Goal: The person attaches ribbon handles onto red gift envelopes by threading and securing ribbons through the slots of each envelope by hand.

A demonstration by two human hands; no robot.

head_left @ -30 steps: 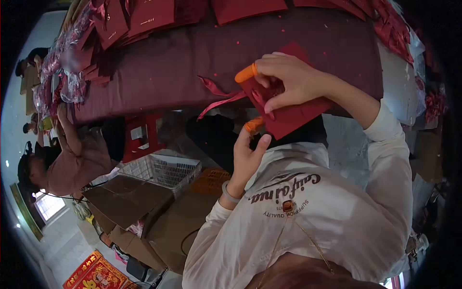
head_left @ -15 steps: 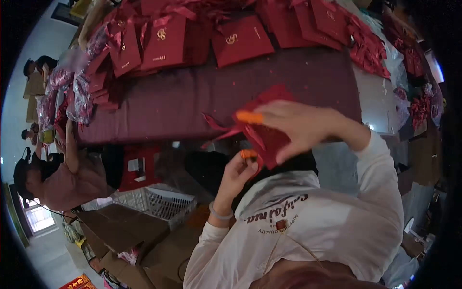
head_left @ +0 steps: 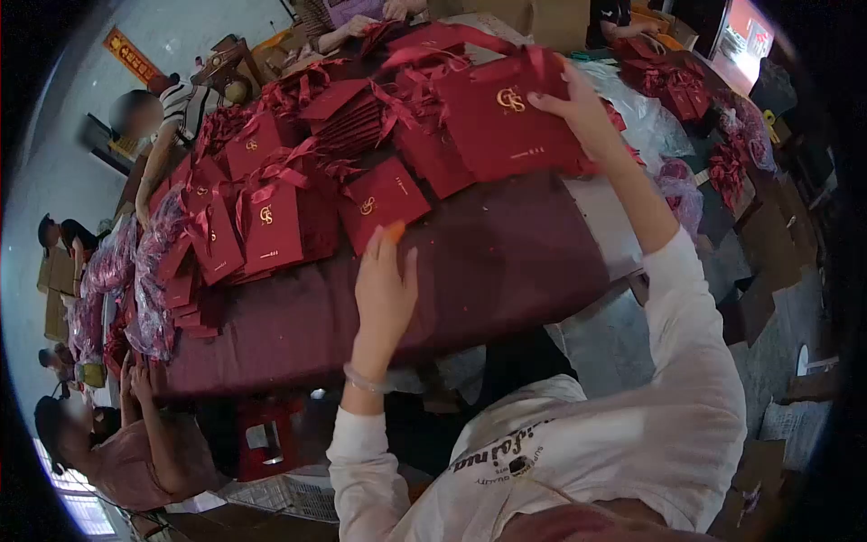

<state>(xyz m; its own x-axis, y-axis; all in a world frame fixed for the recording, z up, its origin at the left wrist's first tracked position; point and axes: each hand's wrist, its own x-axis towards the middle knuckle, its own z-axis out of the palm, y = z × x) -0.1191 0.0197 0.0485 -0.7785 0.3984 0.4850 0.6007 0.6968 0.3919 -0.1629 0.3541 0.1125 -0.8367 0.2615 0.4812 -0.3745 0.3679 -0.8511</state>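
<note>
Both hands have moved from the near edge of the table, where they were at a small red piece with a ribbon, out over the bags; the view has tipped up with them. The right hand (head_left: 587,117) is now far out to the right, at the upper right of a red bag (head_left: 488,131) with gold letters. Its thumb lies on the bag's front and the other fingers go behind the edge, so it looks clamped there, though the hidden fingertips cannot be checked. The bag is among other bags, beside clear plastic (head_left: 650,122).

The left hand (head_left: 386,289) reaches to the near corner of a second bag (head_left: 390,194), lying at a slant on the dark red cloth (head_left: 433,285). Its fingers are close together, the thumb apart, with an orange cover (head_left: 395,232) on one fingertip. Whether it touches the corner, I cannot tell.

For good handling, a flat thumb and light pinch should spare the card from creasing. Keeping the thumb off the gold letters seems wise, as does keeping loose ribbons (head_left: 470,38) clear of the fingers, since a snag could drag neighbouring bags askew.
</note>
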